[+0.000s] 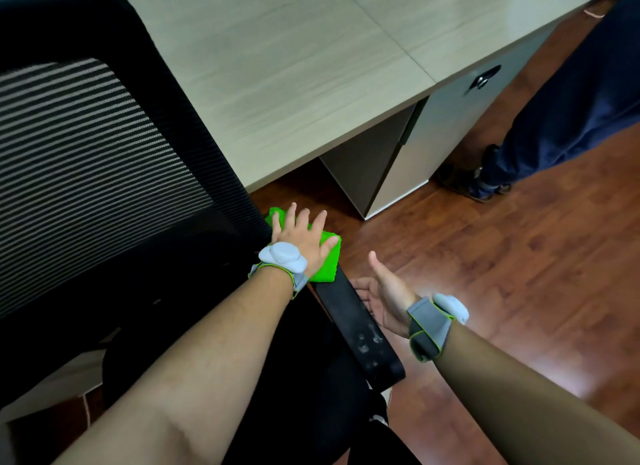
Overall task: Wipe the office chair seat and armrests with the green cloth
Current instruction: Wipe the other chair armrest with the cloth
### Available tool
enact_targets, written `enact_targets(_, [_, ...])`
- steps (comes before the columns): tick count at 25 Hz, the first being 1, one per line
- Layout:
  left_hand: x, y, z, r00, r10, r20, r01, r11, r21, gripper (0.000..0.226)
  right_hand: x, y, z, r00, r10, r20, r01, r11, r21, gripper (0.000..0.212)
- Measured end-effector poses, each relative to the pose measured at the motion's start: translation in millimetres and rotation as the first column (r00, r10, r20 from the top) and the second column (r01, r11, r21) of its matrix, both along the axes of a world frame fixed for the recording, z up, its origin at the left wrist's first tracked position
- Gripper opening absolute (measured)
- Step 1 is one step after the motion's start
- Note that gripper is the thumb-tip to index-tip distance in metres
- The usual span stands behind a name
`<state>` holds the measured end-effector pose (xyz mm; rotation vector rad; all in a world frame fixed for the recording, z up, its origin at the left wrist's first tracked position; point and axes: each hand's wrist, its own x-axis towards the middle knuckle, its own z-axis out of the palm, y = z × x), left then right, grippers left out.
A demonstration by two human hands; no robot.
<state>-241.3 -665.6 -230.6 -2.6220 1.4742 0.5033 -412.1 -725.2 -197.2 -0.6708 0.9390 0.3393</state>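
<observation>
A black office chair with a striped mesh back [79, 159] fills the left of the view, its dark seat [180, 291] below. Its black right armrest [360, 329] runs toward me, with pale smudges near its close end. The green cloth [325, 260] lies on the armrest's far end. My left hand [301, 236] presses flat on the cloth with fingers spread. My right hand [384, 295] is at the armrest's outer side, thumb up, fingers tucked under its edge; how tightly they hold is unclear.
A light wooden desk [294, 66] stands just beyond the chair, with a grey cabinet [426, 146] under it. Another person's leg in dark trousers [571, 111] stands on the red-brown wood floor [519, 256] at the right.
</observation>
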Motion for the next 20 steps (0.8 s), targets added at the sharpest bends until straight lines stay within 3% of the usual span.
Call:
enact_targets(4, [-25,14,5,1.000,-0.002,0.023,0.004,0.996,-0.086,0.065,-5,-2,-1,1.000,-0.011,-0.003,0.011,1.000,0.028,0.095])
enact_targets(8, [-71,40,10,0.947,-0.304,0.103,0.316,0.940,-0.131,0.064,-9,0,0,0.999,-0.053,0.001,0.053,0.998,0.038,0.095])
enact_targets(11, [-64,42,12,0.919,-0.371,0.134,0.388,0.912,-0.131,0.062,-11,2,0,0.996,-0.084,0.017,0.084,0.995,0.049,0.095])
enact_targets(13, [-49,36,8,0.923,-0.372,0.098,0.382,0.916,-0.125,0.062,-12,2,0,0.997,-0.069,0.019,0.068,0.997,0.047,0.096])
enact_targets(20, [4,6,-1,0.993,-0.114,0.039,0.117,0.991,-0.069,0.055,-17,1,-5,0.998,-0.053,0.029,0.051,0.996,0.073,0.099])
